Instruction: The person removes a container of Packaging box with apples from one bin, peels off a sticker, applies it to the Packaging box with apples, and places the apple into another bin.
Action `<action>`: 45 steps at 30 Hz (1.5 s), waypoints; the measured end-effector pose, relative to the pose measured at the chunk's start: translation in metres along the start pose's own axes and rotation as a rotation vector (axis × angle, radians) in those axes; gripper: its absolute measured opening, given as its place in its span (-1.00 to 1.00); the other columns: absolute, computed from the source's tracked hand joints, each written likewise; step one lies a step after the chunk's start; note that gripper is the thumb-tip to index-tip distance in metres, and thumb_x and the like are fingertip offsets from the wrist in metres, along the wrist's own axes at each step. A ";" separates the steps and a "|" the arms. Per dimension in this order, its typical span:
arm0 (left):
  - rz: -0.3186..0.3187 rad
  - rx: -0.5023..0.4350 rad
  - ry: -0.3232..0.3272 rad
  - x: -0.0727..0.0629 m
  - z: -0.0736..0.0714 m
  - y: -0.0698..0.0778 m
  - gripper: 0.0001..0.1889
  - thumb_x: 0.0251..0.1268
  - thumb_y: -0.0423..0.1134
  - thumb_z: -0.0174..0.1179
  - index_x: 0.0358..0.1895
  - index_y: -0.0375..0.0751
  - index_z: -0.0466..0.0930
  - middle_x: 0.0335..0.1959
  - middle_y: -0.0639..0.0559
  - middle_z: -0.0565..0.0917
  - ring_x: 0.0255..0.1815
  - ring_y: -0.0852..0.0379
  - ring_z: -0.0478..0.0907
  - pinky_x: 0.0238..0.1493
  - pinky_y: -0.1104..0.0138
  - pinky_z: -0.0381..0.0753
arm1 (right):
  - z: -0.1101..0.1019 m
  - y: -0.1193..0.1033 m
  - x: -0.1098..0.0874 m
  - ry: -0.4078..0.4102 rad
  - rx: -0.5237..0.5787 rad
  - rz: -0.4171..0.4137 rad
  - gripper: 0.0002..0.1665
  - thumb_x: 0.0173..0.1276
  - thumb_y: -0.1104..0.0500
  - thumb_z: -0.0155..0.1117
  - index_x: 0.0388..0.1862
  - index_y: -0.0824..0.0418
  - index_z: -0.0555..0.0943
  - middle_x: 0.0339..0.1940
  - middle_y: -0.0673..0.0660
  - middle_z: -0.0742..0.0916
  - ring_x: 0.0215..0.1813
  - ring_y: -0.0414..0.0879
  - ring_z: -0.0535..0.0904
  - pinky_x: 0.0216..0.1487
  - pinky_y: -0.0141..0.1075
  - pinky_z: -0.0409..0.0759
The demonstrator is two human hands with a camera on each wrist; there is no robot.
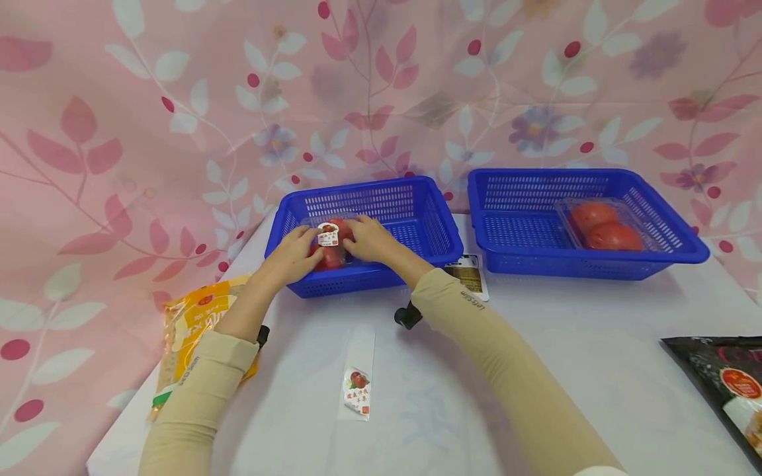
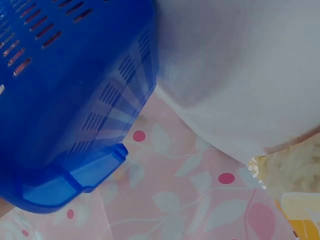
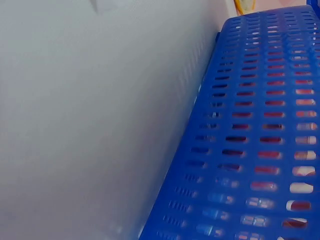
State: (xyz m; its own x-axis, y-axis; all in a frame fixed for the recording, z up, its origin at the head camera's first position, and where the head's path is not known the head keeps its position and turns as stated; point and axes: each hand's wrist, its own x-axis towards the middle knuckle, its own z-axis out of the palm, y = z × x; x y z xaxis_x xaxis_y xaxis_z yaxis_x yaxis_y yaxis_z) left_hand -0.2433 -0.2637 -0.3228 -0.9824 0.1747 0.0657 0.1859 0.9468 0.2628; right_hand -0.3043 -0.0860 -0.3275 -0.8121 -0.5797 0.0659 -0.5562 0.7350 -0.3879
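In the head view, a clear plastic pack of red apples (image 1: 331, 258) sits at the left end of the left blue basket (image 1: 339, 286). A white sticker (image 1: 328, 235) with a red fruit picture lies on top of it. My left hand (image 1: 293, 254) holds the pack from the left, thumb and fingers bent beside the sticker. From the other side my right hand (image 1: 370, 239) holds it, its fingertips near the sticker's right edge. Both wrist views show the basket's slotted walls (image 2: 75, 60) (image 3: 240, 125), with red showing through, but not the fingers' contact.
A second blue basket (image 1: 536, 263) on the right holds another pack of apples (image 1: 613, 235). A backing strip with a sticker (image 1: 357, 391) lies in front. A yellow bag (image 1: 193, 324) is at left, a black bag (image 1: 729, 380) at right, and a printed card (image 1: 470, 274) between the baskets.
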 end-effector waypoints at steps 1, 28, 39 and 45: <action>0.012 0.005 0.004 0.002 0.000 0.001 -0.45 0.34 -0.09 -0.05 0.31 -0.33 0.20 0.31 -0.38 0.16 0.33 -0.29 0.07 0.26 -0.11 0.06 | -0.001 0.002 -0.001 0.004 -0.003 0.006 -0.40 0.37 0.01 0.02 0.36 0.16 0.27 0.31 0.24 0.37 0.29 0.15 0.27 0.23 0.00 0.28; 0.124 0.003 0.070 0.039 0.010 0.056 -0.51 0.35 -0.09 -0.02 0.30 -0.14 0.27 0.26 -0.24 0.31 0.23 -0.27 0.26 0.09 -0.10 0.35 | -0.033 0.050 -0.027 0.187 -0.070 0.017 -0.59 0.33 0.10 0.13 0.14 0.18 0.51 0.10 0.13 0.58 0.18 0.03 0.42 0.19 -0.14 0.36; 0.208 0.077 0.156 0.050 0.016 0.075 -0.58 0.32 -0.10 0.01 0.18 -0.19 0.42 0.14 -0.19 0.46 0.16 -0.18 0.37 0.07 -0.03 0.40 | -0.039 0.062 -0.041 0.266 -0.190 -0.007 -0.66 0.33 0.13 0.14 0.04 0.20 0.58 0.01 0.14 0.62 0.03 0.06 0.51 -0.06 -0.18 0.52; 0.209 0.080 0.130 0.057 0.016 0.087 -0.57 0.33 -0.07 -0.02 0.20 -0.17 0.40 0.17 -0.16 0.44 0.20 -0.17 0.33 0.16 0.01 0.32 | -0.041 0.068 -0.044 0.266 -0.215 0.015 -0.64 0.33 0.13 0.13 0.07 0.20 0.56 0.05 0.15 0.61 0.02 0.07 0.51 -0.09 -0.19 0.52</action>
State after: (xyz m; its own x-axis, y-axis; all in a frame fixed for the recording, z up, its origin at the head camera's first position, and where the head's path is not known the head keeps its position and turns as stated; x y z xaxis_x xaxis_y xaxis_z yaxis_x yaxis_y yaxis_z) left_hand -0.2833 -0.1672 -0.3115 -0.9117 0.3373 0.2348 0.3775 0.9131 0.1539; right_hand -0.3134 0.0036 -0.3186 -0.8221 -0.4772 0.3104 -0.5454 0.8165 -0.1893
